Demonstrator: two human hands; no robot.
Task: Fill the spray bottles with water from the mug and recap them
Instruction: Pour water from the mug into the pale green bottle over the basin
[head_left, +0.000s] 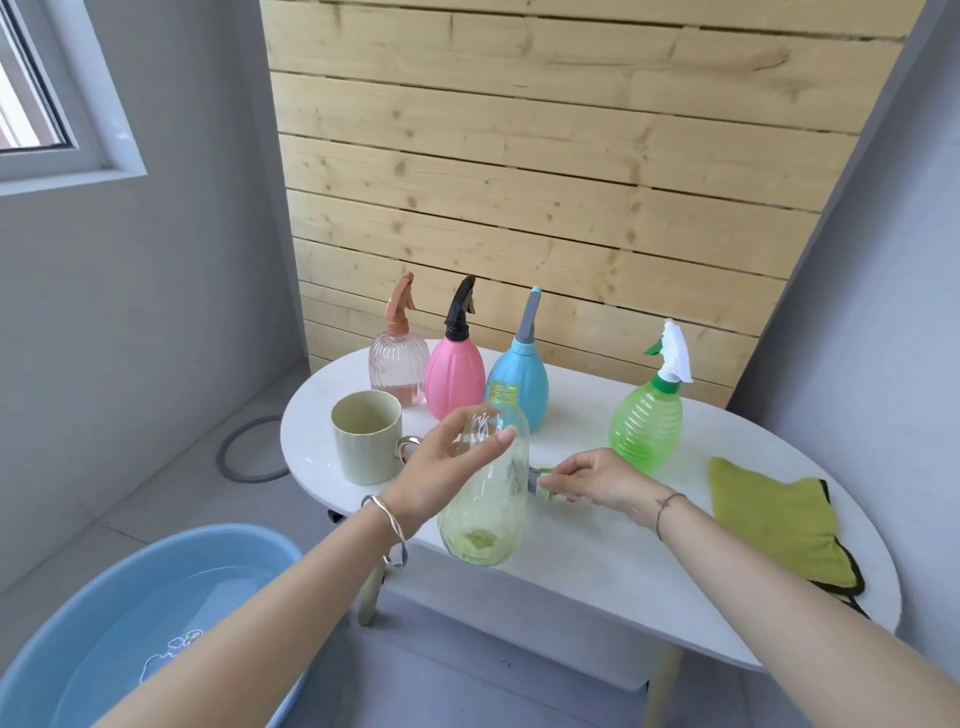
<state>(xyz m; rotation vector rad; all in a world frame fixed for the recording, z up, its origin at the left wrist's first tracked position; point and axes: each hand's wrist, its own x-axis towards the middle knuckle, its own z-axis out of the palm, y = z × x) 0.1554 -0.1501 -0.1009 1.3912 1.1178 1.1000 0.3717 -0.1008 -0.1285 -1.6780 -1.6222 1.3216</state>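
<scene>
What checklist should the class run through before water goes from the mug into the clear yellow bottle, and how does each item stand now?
1. Spray head off the clear yellow bottle: ok, its neck is open.
2. Bottle steadied: ok, the left hand grips it.
3. Spray head kept close: ok, the right hand pinches it at the table.
4. Water in the mug: cannot tell.
5. A hand free to lift the mug: not ok, both hold something.
6. Green cloth ready for spills: ok, it lies on the table.
</scene>
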